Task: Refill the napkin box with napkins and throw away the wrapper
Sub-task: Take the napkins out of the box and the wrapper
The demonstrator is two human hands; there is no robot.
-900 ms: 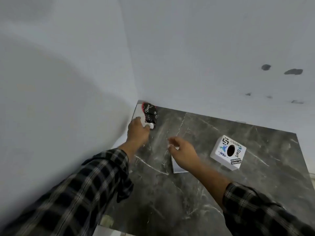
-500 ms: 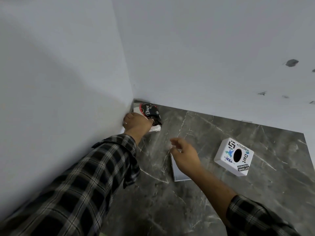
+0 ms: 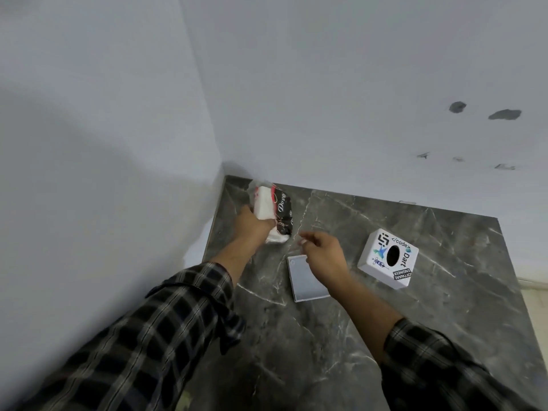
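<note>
Left hand (image 3: 252, 225) grips the soft, crinkly black-and-white plastic-wrapped napkin pack (image 3: 274, 215) mid-body; light, squishy, slippery film. Right hand (image 3: 321, 256) hovers loose, empty.

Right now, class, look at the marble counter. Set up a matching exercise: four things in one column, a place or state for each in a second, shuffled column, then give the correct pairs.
Things:
1. napkin pack
2. napkin box
3. flat grey lid
4. right hand

Places or states:
A. empty, fingers loosely curled, above the lid
B. lying flat on the counter between the two arms
C. held in the left hand's grip near the wall corner
D. standing at the right, oval hole on top, covered in stickers

Pairs: 1-C, 2-D, 3-B, 4-A
</note>
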